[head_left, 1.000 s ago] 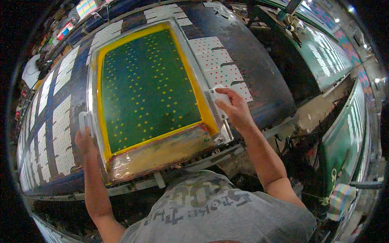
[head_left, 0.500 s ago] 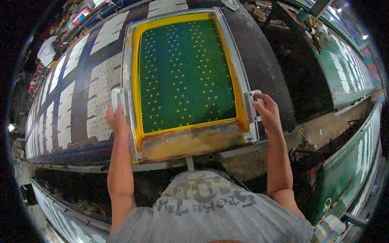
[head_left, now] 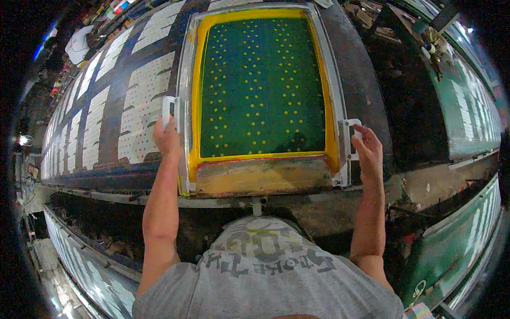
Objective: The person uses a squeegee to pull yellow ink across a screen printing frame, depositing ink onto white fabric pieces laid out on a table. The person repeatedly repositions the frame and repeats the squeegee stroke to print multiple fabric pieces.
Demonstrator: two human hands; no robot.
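A large screen-printing frame (head_left: 333, 90) with pale metal sides lies on the long dark table in front of me. Its green mesh (head_left: 263, 101) carries rows of yellow dots, and thick yellow ink borders it. Along the near end is a tan, stained strip (head_left: 260, 177). My left hand (head_left: 168, 139) is closed on the white handle (head_left: 167, 107) at the frame's left side. On the opposite side, my right hand (head_left: 369, 151) curls its fingers around the other white handle (head_left: 354, 154). Whatever lies under the mesh is hidden.
White pieces with small coloured dots (head_left: 147, 106) lie in rows on the table to the left. Beyond a dark gap at the right stands a green-topped table (head_left: 462, 114) with cluttered items at its far end. Another green surface (head_left: 451, 255) is at the lower right.
The whole view has shifted and tilted slightly, so frame and table appear farther right and the near end higher. Both hands keep their hold on the handles.
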